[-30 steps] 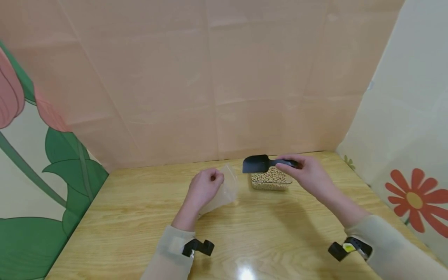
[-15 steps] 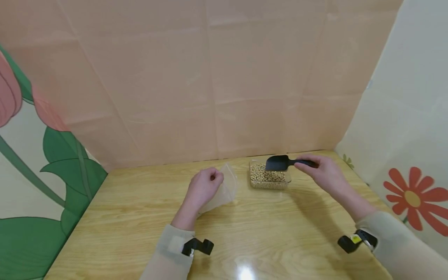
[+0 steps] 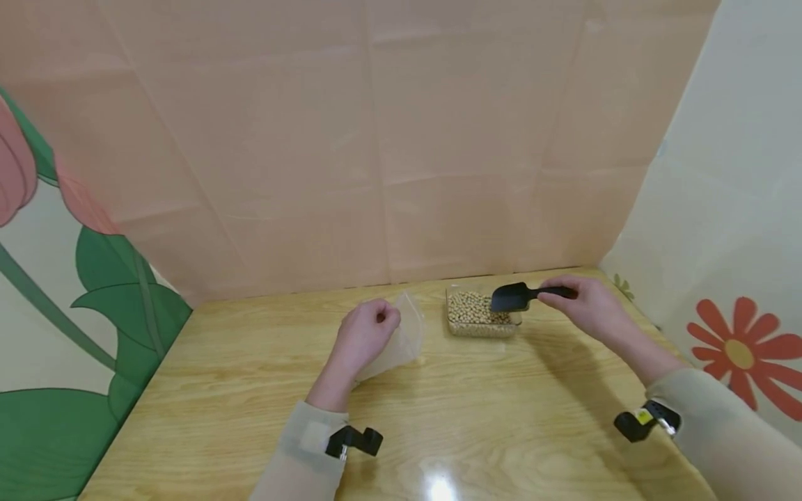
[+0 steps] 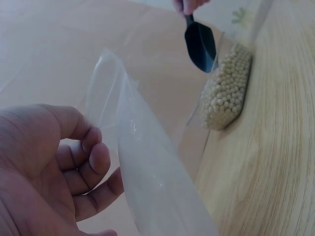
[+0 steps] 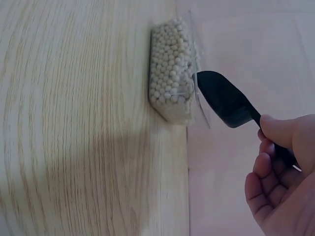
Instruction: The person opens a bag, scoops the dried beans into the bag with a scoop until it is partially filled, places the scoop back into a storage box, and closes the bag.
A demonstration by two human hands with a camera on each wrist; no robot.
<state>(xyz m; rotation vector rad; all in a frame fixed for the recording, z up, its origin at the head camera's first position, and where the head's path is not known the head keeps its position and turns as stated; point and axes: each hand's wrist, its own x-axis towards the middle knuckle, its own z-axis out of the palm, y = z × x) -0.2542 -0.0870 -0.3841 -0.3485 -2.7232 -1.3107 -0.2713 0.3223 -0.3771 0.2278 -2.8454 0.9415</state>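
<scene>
My left hand pinches the edge of a clear plastic bag and holds it up, its mouth spread in the left wrist view. My right hand grips the handle of a black scoop. The scoop's blade tip is right at the rim of a clear rectangular container, over its right part. Pale round beans fill that container. In the right wrist view the scoop slants toward the beans, its handle between thumb and fingers.
The container stands on a light wood table near its back edge. Behind rises a pink sheet. A white wall with a red flower bounds the right side, and painted green leaves the left.
My right hand has carried the scoop rightward, from left of the container to its right part, and the blade now tips down. The left hand and the bag have stayed in place.
</scene>
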